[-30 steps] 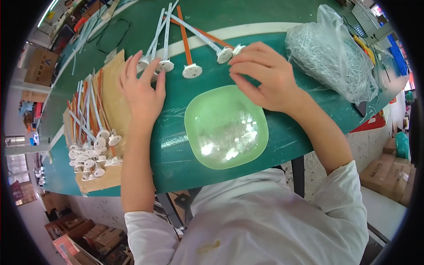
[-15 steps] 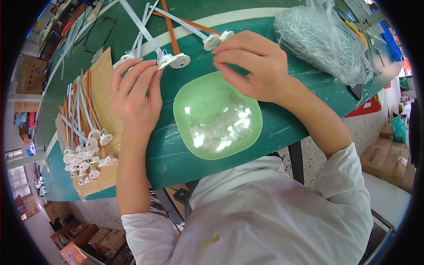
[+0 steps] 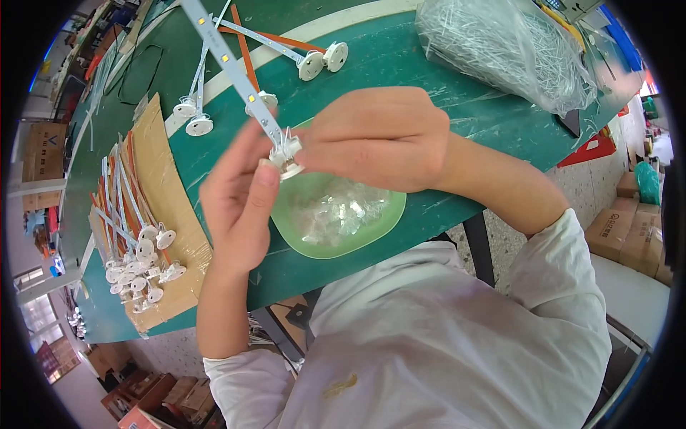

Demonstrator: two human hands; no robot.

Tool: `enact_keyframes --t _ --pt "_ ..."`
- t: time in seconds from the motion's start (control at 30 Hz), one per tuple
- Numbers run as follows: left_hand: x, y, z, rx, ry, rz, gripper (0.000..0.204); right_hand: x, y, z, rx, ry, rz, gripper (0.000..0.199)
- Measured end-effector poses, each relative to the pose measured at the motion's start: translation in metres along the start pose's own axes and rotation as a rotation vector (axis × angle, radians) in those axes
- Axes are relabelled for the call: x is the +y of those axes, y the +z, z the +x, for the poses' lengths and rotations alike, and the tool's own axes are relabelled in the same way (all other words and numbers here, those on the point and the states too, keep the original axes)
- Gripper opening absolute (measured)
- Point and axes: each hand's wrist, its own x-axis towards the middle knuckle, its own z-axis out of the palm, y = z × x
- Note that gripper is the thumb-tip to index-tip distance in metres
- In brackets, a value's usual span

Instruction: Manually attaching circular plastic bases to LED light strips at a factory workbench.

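Observation:
Over the near side of the table I hold up an LED strip (image 3: 239, 82) with yellowish chips and a round white end cap (image 3: 288, 161). My left hand (image 3: 243, 196), slightly blurred, grips it with the thumb against the cap. My right hand (image 3: 382, 139) is closed, its fingertips pinching at the cap beside thin white wires. Anything else small inside those fingers is hidden. Below both hands sits a green bowl (image 3: 329, 247) holding clear plastic pieces (image 3: 346, 214). Farther off lie more capped strips, including a white cap (image 3: 311, 66) and a pair of caps (image 3: 199, 125) left of my hands.
On the left, a cardboard sheet (image 3: 168, 154) carries a pile of white and orange strips with round caps (image 3: 136, 268). A clear bag (image 3: 500, 53) full of thin whitish pieces lies at the far right. Cartons (image 3: 625, 236) stand beyond the table's right side.
My left hand has lifted one LED strip toward me from the table. The right hand has moved left and closed at its cap. The view has shifted slightly.

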Motion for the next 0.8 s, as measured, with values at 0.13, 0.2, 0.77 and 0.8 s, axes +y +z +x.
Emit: enact_keyframes --t 0.13,0.2,0.77,0.8 --pt "-0.010 -0.004 -0.004 -0.143 -0.056 -0.102 0.041 0.002 0.006 -0.001 0.020 0.043 0.050 0.024" --pt "-0.013 -0.005 -0.004 -0.134 -0.052 -0.126 0.041 0.004 0.009 -0.002 0.059 0.013 0.012 0.025" --pt "-0.010 -0.001 -0.002 -0.058 -0.005 -0.043 0.036 -0.006 0.011 0.007 0.091 0.107 -0.063 0.022" --pt "-0.010 -0.001 -0.001 -0.061 -0.028 -0.061 0.036 -0.006 0.012 0.007 0.102 0.108 -0.056 0.021"
